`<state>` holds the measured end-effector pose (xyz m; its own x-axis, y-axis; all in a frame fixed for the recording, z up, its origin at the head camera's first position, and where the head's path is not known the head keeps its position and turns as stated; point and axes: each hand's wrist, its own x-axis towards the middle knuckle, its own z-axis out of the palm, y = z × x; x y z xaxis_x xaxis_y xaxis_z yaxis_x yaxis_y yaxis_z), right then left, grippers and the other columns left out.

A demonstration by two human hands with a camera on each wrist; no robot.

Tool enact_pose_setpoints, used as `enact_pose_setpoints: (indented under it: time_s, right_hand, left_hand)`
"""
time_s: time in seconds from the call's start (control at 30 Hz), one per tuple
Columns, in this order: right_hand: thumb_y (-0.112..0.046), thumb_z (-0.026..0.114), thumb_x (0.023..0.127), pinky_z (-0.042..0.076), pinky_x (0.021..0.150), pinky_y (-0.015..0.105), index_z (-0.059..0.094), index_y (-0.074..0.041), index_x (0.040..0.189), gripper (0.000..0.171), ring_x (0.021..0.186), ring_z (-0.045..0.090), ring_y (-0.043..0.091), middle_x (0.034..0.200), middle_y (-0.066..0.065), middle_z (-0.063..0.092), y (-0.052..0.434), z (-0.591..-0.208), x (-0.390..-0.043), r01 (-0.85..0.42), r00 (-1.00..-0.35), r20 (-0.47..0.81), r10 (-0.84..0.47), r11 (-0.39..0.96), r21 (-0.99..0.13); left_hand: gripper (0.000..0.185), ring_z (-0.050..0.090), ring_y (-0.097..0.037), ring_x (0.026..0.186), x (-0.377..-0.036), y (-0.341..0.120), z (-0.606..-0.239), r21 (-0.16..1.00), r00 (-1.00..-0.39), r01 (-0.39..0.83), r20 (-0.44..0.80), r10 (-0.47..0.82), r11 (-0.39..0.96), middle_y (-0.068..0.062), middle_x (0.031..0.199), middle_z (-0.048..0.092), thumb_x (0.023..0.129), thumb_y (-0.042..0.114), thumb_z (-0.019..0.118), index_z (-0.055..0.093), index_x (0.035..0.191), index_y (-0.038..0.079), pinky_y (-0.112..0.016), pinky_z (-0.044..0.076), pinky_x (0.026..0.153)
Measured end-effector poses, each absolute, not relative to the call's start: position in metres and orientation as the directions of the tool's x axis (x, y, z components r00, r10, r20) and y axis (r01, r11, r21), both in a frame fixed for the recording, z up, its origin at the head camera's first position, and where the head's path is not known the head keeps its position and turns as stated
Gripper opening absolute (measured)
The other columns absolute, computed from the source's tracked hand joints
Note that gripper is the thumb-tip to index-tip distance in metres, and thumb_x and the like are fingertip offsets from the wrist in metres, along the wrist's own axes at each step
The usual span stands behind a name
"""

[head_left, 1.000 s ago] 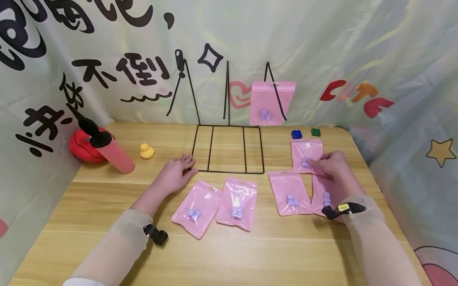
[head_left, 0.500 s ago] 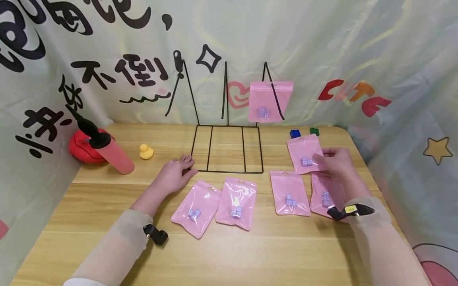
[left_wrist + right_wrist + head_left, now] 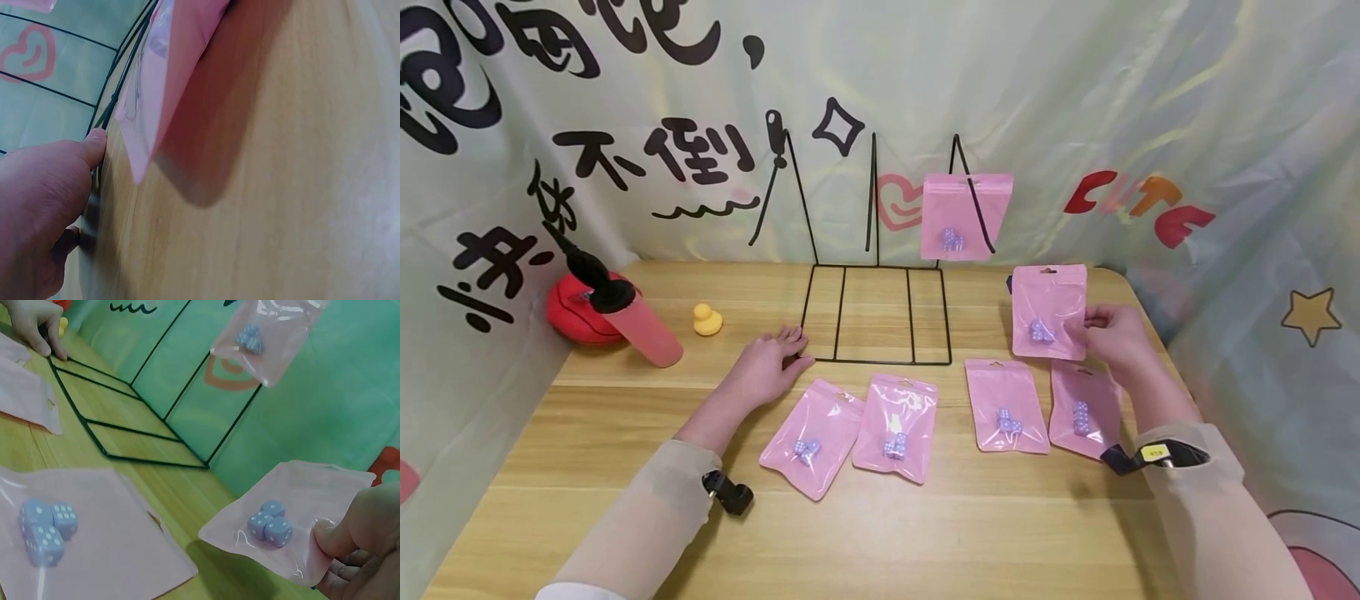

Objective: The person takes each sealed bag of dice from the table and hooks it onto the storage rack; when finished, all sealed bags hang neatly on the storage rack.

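Note:
My right hand [image 3: 1116, 337] pinches the right edge of a pink zip bag [image 3: 1049, 292], with thumb and fingers on either side in the right wrist view. Purple dice [image 3: 270, 523] show through its clear front. The bag is held upright above the table. My left hand [image 3: 767, 367] is at the front left corner of a black wire display rack [image 3: 880, 362], holding it between thumb and fingers. Another pink bag [image 3: 940, 204] with dice hangs from the rack's right hook. The middle hook [image 3: 872, 196] and left hook [image 3: 767, 196] carry no bag.
Two pink bags [image 3: 895, 417] lie before the rack, and two more pink bags [image 3: 1007, 408] lie below the held one. A yellow duck [image 3: 707, 320], pink pump [image 3: 643, 329] and red pouch [image 3: 580, 312] stand at left. A blue block [image 3: 1009, 284] peeks out behind the held bag.
My right hand has lifted the pink zip bag off the table and turned it upright, hiding the green block and most of the blue one. My left hand has stayed at the rack corner.

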<state>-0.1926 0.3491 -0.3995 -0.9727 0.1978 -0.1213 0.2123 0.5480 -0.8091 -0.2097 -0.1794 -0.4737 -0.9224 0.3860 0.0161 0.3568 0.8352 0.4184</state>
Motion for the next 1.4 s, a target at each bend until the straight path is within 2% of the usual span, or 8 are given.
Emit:
enact_pose_setpoints:
  time_s: [0.17,0.23,0.37,0.53,0.77,1.03,1.4]
  right_hand:
    - [-0.011,0.069,0.104,0.059,0.074,0.023,0.059,0.009,0.131,0.035,0.085,0.059,0.013,0.104,0.010,0.064,0.343,-0.393,-0.188,0.251,-0.963,-0.152,0.222,0.539,-0.804]
    - [-0.014,0.069,0.104,0.058,0.075,0.021,0.060,0.007,0.131,0.036,0.088,0.059,0.014,0.107,0.010,0.064,0.340,-0.390,-0.186,0.246,-0.963,-0.145,0.226,0.531,-0.811]
    - [-0.017,0.071,0.104,0.057,0.073,0.017,0.062,0.005,0.128,0.035,0.087,0.060,0.012,0.102,0.002,0.067,0.333,-0.384,-0.180,0.198,-0.972,-0.100,0.212,0.515,-0.834]
    - [-0.012,0.073,0.102,0.057,0.072,0.014,0.064,0.007,0.120,0.027,0.082,0.063,0.007,0.092,-0.007,0.069,0.323,-0.380,-0.172,0.099,-0.986,-0.030,0.165,0.430,-0.898]
    - [0.004,0.073,0.098,0.058,0.069,0.016,0.069,0.006,0.108,0.011,0.077,0.065,0.010,0.087,-0.001,0.072,0.307,-0.378,-0.160,-0.053,-0.995,0.073,0.070,0.249,-0.967]
    - [0.008,0.073,0.096,0.059,0.068,0.018,0.069,0.012,0.108,0.013,0.076,0.065,0.013,0.088,0.004,0.072,0.286,-0.369,-0.150,-0.150,-0.988,0.151,-0.016,0.260,-0.954]
    - [0.008,0.073,0.095,0.057,0.068,0.020,0.071,0.011,0.103,0.008,0.078,0.066,0.015,0.088,0.006,0.074,0.264,-0.359,-0.143,-0.212,-0.977,0.199,-0.073,0.316,-0.925]
  left_hand:
    - [0.053,0.037,-0.034,0.151,-0.210,-0.179,-0.475,0.413,-0.924,0.355,0.019,0.382,0.839,-0.011,0.158,0.046,0.109,0.039,0.062,0.058,0.148,0.004,-0.058,0.028,0.124]
    - [0.053,0.037,-0.034,0.152,-0.210,-0.179,-0.475,0.411,-0.924,0.354,0.017,0.381,0.840,-0.011,0.158,0.046,0.109,0.039,0.062,0.058,0.149,0.004,-0.058,0.028,0.124]
    - [0.054,0.036,-0.034,0.152,-0.210,-0.179,-0.475,0.413,-0.925,0.351,0.012,0.381,0.840,-0.011,0.159,0.045,0.109,0.040,0.061,0.057,0.149,0.004,-0.058,0.027,0.125]
    - [0.054,0.036,-0.035,0.152,-0.209,-0.179,-0.474,0.409,-0.924,0.353,0.012,0.382,0.842,-0.012,0.158,0.045,0.109,0.039,0.060,0.057,0.149,0.003,-0.059,0.027,0.124]
    - [0.053,0.037,-0.034,0.151,-0.210,-0.179,-0.475,0.409,-0.925,0.353,0.019,0.379,0.841,-0.011,0.157,0.046,0.109,0.039,0.061,0.058,0.148,0.003,-0.058,0.028,0.124]
    - [0.054,0.036,-0.033,0.152,-0.210,-0.178,-0.475,0.411,-0.927,0.346,0.009,0.376,0.844,-0.010,0.158,0.045,0.109,0.040,0.060,0.058,0.149,0.004,-0.058,0.027,0.125]
    - [0.054,0.036,-0.034,0.152,-0.210,-0.178,-0.475,0.413,-0.924,0.351,0.010,0.381,0.840,-0.011,0.158,0.044,0.109,0.041,0.061,0.058,0.149,0.004,-0.058,0.027,0.125]
